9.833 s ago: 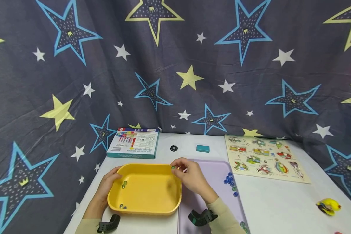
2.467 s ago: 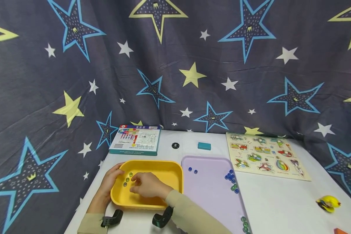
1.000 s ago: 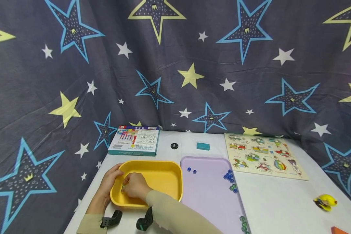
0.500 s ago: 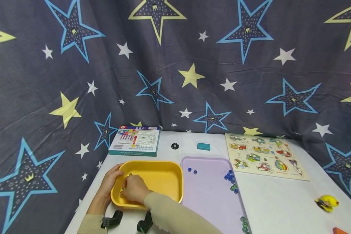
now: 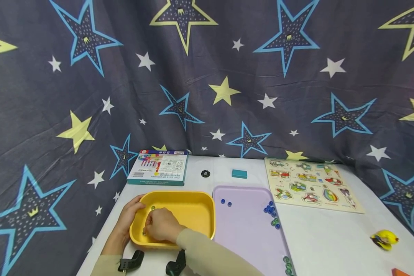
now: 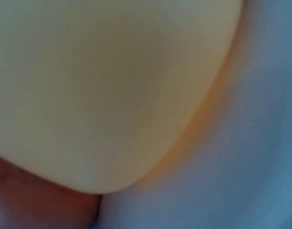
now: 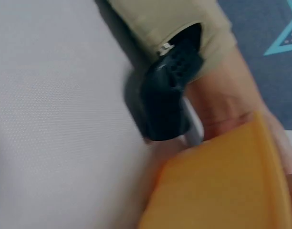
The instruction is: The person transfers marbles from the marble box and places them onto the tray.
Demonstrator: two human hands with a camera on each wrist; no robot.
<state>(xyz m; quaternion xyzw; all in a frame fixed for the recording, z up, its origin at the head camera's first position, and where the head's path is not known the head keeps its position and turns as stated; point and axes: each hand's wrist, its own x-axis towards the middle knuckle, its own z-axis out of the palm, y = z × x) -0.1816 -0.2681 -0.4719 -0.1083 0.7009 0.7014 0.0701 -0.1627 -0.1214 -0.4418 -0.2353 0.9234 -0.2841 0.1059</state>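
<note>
My left hand (image 5: pixel 127 217) grips the left end of a yellow plastic tray (image 5: pixel 208 220), its thumb over the rim. In the left wrist view, the tray's pale blurred wall (image 6: pixel 127 95) fills most of the picture. Inside the tray's left part, my right hand (image 5: pixel 163 225) reaches down with curled fingers. At its fingertips shows a small glass marble (image 5: pixel 144 232), partly hidden by them. Another marble, greenish yellow (image 5: pixel 153 208), lies just beyond the hand. The right wrist view shows the tray's orange-looking side (image 7: pixel 217 186) and the left forearm's black wrist device (image 7: pixel 167 95).
A lilac tray (image 5: pixel 245 241) stands right beside the yellow one, with blue marbles (image 5: pixel 270 209) and green marbles (image 5: pixel 288 264) along its right edge. Behind are a boxed game (image 5: pixel 158 168), black disc (image 5: pixel 205 173), teal block (image 5: pixel 239 174) and picture puzzle board (image 5: pixel 310 188). A yellow toy (image 5: pixel 384 239) lies right.
Much earlier, my right hand held a green marble above the tray's right rim. It has since gone into the tray's left part, shifting marbles nearer me. My left hand keeps its grip.
</note>
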